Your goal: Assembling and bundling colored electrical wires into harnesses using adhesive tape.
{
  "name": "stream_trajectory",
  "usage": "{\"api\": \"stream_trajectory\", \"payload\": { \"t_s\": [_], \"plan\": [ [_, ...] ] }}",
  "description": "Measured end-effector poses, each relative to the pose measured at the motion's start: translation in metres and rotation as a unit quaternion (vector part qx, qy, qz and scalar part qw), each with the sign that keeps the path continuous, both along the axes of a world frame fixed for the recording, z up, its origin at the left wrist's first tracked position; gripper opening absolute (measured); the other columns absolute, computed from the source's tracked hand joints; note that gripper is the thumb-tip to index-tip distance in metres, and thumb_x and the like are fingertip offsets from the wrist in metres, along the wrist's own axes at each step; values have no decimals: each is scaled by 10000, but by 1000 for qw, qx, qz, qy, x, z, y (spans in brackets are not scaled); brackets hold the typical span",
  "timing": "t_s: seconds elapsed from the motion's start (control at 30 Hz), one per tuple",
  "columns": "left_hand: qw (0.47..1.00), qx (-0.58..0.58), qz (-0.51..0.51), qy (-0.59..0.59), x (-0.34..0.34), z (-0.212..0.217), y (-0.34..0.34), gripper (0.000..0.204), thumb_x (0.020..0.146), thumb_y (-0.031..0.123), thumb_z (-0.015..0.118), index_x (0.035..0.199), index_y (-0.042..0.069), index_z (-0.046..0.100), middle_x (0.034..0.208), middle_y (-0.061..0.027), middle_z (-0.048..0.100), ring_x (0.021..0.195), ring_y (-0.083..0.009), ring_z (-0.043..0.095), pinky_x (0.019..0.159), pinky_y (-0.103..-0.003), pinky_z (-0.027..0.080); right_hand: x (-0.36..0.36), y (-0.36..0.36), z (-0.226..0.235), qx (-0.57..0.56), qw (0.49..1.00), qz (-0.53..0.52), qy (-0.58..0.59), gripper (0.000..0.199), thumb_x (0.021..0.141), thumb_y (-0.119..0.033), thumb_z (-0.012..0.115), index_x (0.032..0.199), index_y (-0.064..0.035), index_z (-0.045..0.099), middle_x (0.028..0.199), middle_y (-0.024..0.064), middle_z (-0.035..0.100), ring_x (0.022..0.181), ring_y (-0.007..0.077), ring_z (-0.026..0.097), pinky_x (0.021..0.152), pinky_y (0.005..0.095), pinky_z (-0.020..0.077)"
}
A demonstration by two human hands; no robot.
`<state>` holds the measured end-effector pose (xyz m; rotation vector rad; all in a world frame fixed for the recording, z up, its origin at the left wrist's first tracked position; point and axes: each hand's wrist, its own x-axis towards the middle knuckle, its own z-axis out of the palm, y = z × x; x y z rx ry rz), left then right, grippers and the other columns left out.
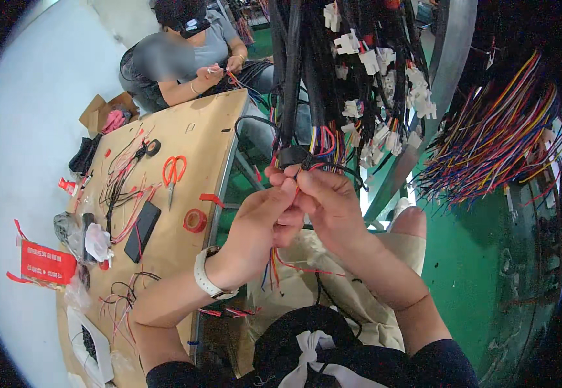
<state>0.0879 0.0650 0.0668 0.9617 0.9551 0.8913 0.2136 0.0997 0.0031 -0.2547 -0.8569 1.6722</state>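
My left hand (269,208) and my right hand (330,202) meet at the centre, fingers pinched together on thin coloured wires (274,266). Their loose ends, red, orange and blue among them, hang out below my left hand. Just above the fingertips sits a black round piece (291,156) that looks like a roll of tape, touching or very close to my fingers. Behind it, a thick black-sleeved wire harness (288,77) comes down, with pink, yellow and blue wires showing at its lower end. The exact pinch point is partly hidden by my fingers.
A wooden table (193,145) at left carries orange-handled scissors (173,174), a red tape roll (195,220), a black phone-like slab (142,231) and loose wires. White connectors (368,61) hang ahead beside a grey metal post (452,58). Wire bundles (494,136) hang right. A co-worker (193,58) sits beyond the table.
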Motion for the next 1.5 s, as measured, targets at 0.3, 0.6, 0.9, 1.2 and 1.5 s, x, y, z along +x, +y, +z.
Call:
{"api": "stream_trajectory", "payload": {
  "t_s": [0.3,0.6,0.9,1.2,1.5],
  "plan": [
    [1000,10,-27,2,-7,1,6,377,945,358,445,829,29,589,554,77,284,443,-41,205,421,-238,104,6,-2,4,-47,999,21,-18,198,885,-137,573,1003,3,647,1055,117,640,1104,262,560,958,389,444],
    [996,-1,-76,-37,-17,-3,12,351,918,284,513,1032,-29,624,580,79,304,470,-32,233,430,-222,143,59,-7,39,-2,969,-51,-243,225,838,-134,607,912,78,631,824,164,670,729,223,672,683,311,556],
    [994,-17,-102,-37,-17,13,5,361,918,275,512,1002,-62,613,569,91,267,461,-22,215,420,-221,139,64,-4,96,105,921,-181,-328,174,871,-106,567,913,47,638,786,159,669,696,206,670,630,281,551],
    [985,-58,-96,-131,-29,11,-6,395,926,284,509,1083,-73,571,577,94,223,465,-16,197,416,-208,123,49,13,71,216,919,-177,-279,93,846,-96,604,840,-8,577,785,18,604,754,88,582,691,209,457],
    [981,-68,-82,-162,-28,21,-25,340,945,261,466,1041,-45,579,576,90,190,456,-22,171,403,-204,117,36,19,55,182,893,-126,-392,106,854,-122,610,897,-26,622,834,4,613,776,67,547,713,229,449]
  ]
}}
